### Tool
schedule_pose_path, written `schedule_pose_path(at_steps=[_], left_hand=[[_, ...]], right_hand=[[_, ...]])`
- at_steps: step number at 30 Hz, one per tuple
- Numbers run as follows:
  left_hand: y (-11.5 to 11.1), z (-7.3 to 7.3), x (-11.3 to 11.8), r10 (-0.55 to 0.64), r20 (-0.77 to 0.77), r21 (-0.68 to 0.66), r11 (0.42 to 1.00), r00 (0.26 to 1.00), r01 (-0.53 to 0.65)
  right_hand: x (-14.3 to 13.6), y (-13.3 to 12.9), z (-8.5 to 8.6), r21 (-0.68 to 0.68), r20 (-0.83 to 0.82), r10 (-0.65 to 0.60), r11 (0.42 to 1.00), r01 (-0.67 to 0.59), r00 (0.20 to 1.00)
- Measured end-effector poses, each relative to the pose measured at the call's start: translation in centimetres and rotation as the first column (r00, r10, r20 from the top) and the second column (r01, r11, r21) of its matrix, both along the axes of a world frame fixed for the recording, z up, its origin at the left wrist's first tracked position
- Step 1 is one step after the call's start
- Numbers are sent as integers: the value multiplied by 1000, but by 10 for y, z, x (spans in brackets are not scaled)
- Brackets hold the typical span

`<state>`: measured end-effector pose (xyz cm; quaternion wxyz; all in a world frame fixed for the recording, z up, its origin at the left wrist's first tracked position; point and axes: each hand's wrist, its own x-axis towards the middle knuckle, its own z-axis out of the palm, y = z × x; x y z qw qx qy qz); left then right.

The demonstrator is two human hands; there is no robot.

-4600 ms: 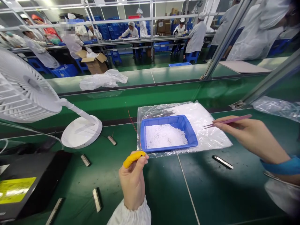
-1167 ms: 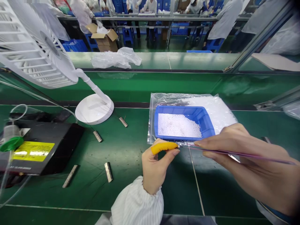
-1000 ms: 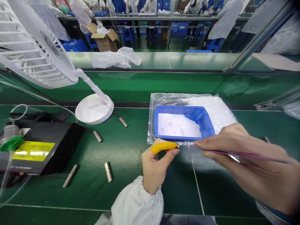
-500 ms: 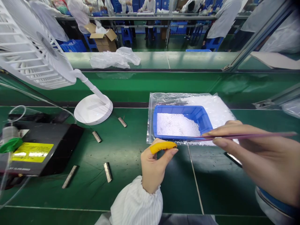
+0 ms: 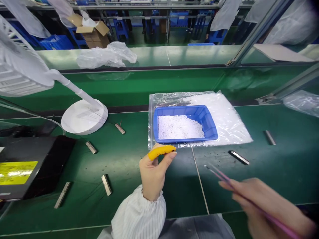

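My left hand (image 5: pixel 154 172), a yellow finger cot (image 5: pixel 160 151) on its index finger, pinches finger and thumb together. A tiny dark bit shows between the tips, too small to name. At lower right, my right hand (image 5: pixel 266 205), partly blurred, grips pink tweezers (image 5: pixel 226 179). A small white speck shows at one tweezer tip; the tips are to the right of my left hand, apart from it. Just beyond my left hand stands a blue bin (image 5: pixel 211 127) partly filled with small white pieces (image 5: pixel 179 127). Beneath it lies a clear plastic bag (image 5: pixel 229 122) holding more white material.
Several small metal-faced blocks (image 5: pixel 106 185) lie on the green table (image 5: pixel 124 205), one dark-sided block (image 5: pixel 238 157) at right. At left stand a white fan (image 5: pixel 84 116) and a black box (image 5: pixel 30 179). Crumpled plastic (image 5: pixel 107 55) rests beyond the green barrier, with people further back.
My right hand and tweezers have come down and back from the bin's front edge, now angled. My left hand keeps its pinch. The whole view has shifted.
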<state>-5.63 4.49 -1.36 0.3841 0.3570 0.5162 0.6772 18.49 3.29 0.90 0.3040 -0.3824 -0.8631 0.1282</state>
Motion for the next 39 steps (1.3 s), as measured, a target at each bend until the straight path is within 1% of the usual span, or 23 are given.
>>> schedule_pose_path(at_steps=[1,3,4,5,8,11,15,18,21,23,24,25,26,27,28,29,30,31,32,33,34,35,39], left_hand=[[0,0,0,1,0,4,1000,1000,-1],[0,-2,0,2,4,12,1000,1000,-2],[0,-2,1,6,7,12,1000,1000,-6],[0,-3,1,10,9,11,1000,1000,-10],[0,-5,2,19,16,-2,1000,1000,-19],[1,-5,3,23,16,-15,1000,1000,-23],[1,-6,3,39,19,-27,999,999,-39],[1,-6,3,32,24,-29,999,999,-31],[1,-4,3,19,22,-32,999,1000,-18],[2,-3,3,16,29,-27,1000,999,-15],[2,-3,3,15,34,-25,1000,999,-14],[2,-3,3,15,37,-24,1000,999,-14],[2,-3,3,14,39,-26,1000,999,-13],[3,-3,3,14,38,-29,1000,999,-13],[2,-4,3,12,35,-33,999,999,-11],[2,-5,3,9,29,-35,999,1000,-8],[2,-6,3,7,22,-37,999,1000,-6],[2,-7,3,3,15,-38,999,1000,-2],[2,-7,3,-1,9,-35,999,1000,2],[2,-8,3,-5,4,-30,1000,1000,5],[1,-8,2,-8,2,-24,1000,1000,8],[1,-8,2,-10,-1,-19,1000,1000,10],[0,-8,1,-17,2,-29,999,1000,17]], right_hand=[[-8,-4,-2,38,64,38,998,-40,997],[-22,-7,-9,95,131,35,994,-47,991],[-27,-7,-15,108,130,-25,994,11,991],[-31,-6,-23,118,134,-60,992,44,989],[-31,-1,-45,88,203,-109,992,92,973],[-26,4,-56,43,326,-123,992,115,937],[-23,11,-58,59,421,-157,988,145,893],[-23,16,-60,100,460,-178,984,148,870],[-24,19,-59,99,479,-192,981,165,856],[-28,20,-54,55,447,-200,979,196,872],[-31,20,-50,7,400,-205,975,221,893],[-36,20,-44,-71,328,-211,966,247,921],[-42,21,-37,-184,232,-222,946,267,947],[-49,23,-30,-330,124,-239,905,267,963],[-57,26,-23,-499,13,-261,835,233,965],[-66,30,-16,-669,-86,-298,725,166,951],[-75,35,-10,-814,-167,-337,578,63,926],[-85,41,-6,-909,-245,-385,411,-73,890],[-94,47,-2,-943,-318,-456,247,-225,831],[-102,53,-1,-926,-366,-519,115,-361,773],[-109,58,0,-897,-391,-548,49,-439,739],[-115,62,0,-867,-409,-571,1,-498,712],[-125,68,-4,-803,-427,-597,-95,-589,679]])
